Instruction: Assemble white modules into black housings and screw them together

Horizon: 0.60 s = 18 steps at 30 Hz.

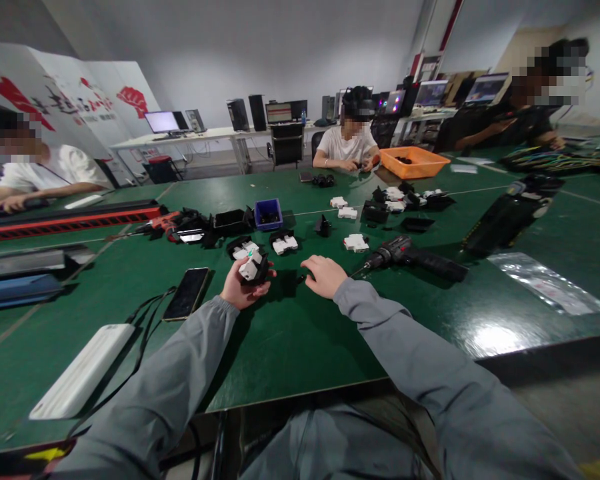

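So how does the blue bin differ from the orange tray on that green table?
The blue bin is small, deep and boxy; the orange tray is much wider and shallower. The blue bin sits near the middle among black and white parts, closer to the left hand; the orange tray lies at the far side, beside a seated person. Both are open-topped and rest on the green table.

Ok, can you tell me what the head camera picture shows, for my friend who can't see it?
A person's left hand holds a small black-and-white part above a green table, while the right hand rests beside a power screwdriver. A phone lies nearby.
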Tool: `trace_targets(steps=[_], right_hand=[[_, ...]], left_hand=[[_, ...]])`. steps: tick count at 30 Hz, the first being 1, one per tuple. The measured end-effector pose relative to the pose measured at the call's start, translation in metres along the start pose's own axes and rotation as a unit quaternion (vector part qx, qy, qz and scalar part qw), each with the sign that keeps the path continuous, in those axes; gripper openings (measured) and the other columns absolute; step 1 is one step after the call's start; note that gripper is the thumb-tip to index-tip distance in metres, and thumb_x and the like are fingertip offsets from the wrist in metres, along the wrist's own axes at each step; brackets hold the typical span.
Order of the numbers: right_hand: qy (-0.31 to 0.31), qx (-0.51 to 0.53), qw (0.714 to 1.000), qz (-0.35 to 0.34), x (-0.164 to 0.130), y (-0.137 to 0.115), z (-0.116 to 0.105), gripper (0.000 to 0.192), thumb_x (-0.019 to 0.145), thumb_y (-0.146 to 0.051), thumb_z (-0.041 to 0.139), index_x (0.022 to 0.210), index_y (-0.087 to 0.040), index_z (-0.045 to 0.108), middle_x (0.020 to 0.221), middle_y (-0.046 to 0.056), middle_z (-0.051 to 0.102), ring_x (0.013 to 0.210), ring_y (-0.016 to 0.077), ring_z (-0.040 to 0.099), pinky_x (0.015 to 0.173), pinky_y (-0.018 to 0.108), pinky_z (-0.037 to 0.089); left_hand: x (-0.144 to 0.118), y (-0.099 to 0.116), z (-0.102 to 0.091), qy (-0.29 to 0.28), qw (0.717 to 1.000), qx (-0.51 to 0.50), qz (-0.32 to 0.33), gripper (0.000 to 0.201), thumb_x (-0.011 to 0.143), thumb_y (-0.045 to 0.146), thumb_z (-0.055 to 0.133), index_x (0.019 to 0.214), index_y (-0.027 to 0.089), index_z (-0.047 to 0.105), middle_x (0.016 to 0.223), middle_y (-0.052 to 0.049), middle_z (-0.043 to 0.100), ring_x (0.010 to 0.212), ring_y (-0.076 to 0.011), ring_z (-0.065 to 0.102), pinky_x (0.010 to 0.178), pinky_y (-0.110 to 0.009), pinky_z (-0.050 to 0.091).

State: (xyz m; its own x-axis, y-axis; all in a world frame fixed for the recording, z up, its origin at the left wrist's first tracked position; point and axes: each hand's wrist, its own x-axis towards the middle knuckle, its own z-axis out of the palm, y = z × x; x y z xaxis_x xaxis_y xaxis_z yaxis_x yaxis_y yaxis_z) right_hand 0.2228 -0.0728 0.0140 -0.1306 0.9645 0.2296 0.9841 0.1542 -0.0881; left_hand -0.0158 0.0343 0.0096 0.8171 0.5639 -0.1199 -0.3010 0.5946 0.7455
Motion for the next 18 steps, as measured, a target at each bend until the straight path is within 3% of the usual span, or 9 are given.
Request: trace_targets(steps=[2, 7, 12, 18], right_hand=[[0.008, 0.041, 0.999, -0.024, 0.0, 0.0, 0.003, 0.032, 0.091, -0.022, 0.057, 0.123, -0.016, 0.062, 0.119, 0.011, 0.062, 0.108, 0.0231, 0.055, 0.091, 0.035, 0.039], [0.009, 0.104, 0.993, -0.055, 0.002, 0.002, 0.012, 0.015, 0.091, -0.024, 0.06, 0.101, -0.017, 0.069, 0.107, 0.01, 0.064, 0.102, 0.0229, 0.057, 0.089, 0.036, 0.039], [0.047, 0.154, 0.986, -0.041, 0.004, 0.001, 0.012, 0.012, 0.093, -0.02, 0.053, 0.093, -0.016, 0.064, 0.098, 0.009, 0.063, 0.091, 0.0196, 0.056, 0.083, 0.033, 0.04], [0.098, 0.233, 0.967, -0.039, 0.001, -0.012, 0.005, 0.017, 0.097, -0.02, 0.038, 0.092, -0.018, 0.054, 0.087, 0.004, 0.058, 0.077, 0.0155, 0.052, 0.073, 0.029, 0.041]], left_hand=[[0.0, -0.001, -0.001, 0.006, 1.0, 0.007, -0.005, 0.052, 0.083, 0.048, 0.052, 0.115, 0.008, 0.061, 0.09, -0.015, 0.068, 0.046, -0.0118, 0.049, 0.036, -0.022, 0.03], [0.001, -0.002, 0.0, 0.03, 0.999, 0.024, -0.002, 0.056, 0.085, 0.046, 0.054, 0.127, 0.01, 0.056, 0.092, -0.016, 0.069, 0.053, -0.0156, 0.056, 0.041, -0.024, 0.035], [-0.001, -0.006, 0.002, 0.061, 0.995, 0.081, 0.012, 0.06, 0.079, 0.053, 0.064, 0.121, 0.011, 0.057, 0.09, -0.013, 0.068, 0.06, -0.0183, 0.061, 0.047, -0.026, 0.042], [0.0, -0.019, 0.002, 0.109, 0.974, 0.196, 0.029, 0.056, 0.066, 0.031, 0.081, 0.113, 0.016, 0.055, 0.085, -0.004, 0.064, 0.069, -0.0181, 0.064, 0.058, -0.029, 0.052]])
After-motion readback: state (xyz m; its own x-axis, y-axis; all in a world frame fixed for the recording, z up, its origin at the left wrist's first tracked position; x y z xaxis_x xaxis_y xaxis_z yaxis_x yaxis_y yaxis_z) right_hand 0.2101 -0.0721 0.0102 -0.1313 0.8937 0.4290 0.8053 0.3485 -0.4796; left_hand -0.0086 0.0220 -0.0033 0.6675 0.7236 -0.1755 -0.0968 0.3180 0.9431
